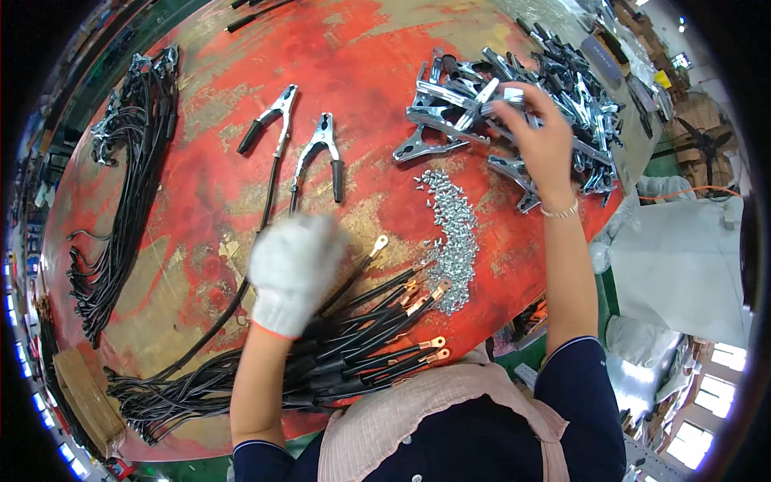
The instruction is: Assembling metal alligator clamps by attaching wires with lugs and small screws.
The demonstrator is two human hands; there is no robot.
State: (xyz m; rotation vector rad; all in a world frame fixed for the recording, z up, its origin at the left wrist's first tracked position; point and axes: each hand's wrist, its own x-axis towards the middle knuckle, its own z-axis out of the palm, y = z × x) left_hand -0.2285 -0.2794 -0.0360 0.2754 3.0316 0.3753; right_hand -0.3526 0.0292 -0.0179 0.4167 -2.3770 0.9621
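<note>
My right hand, bare with a bracelet at the wrist, reaches into a heap of silver spring clamps at the far right. Its thumb and forefinger close round one metal clamp. Smeared by motion, my left hand wears a white glove; its fingers cannot be made out. It hovers beside a black cable with a copper ring lug. Beyond it lie two clamps fitted to black cables, a left clamp and a right clamp, both with black handle sleeves.
Small silver screws form a long pile right of centre. Black cables with copper lugs spread along the near edge. A bundle of finished clamp cables lies at left on the red, worn table. A cardboard piece sits near left.
</note>
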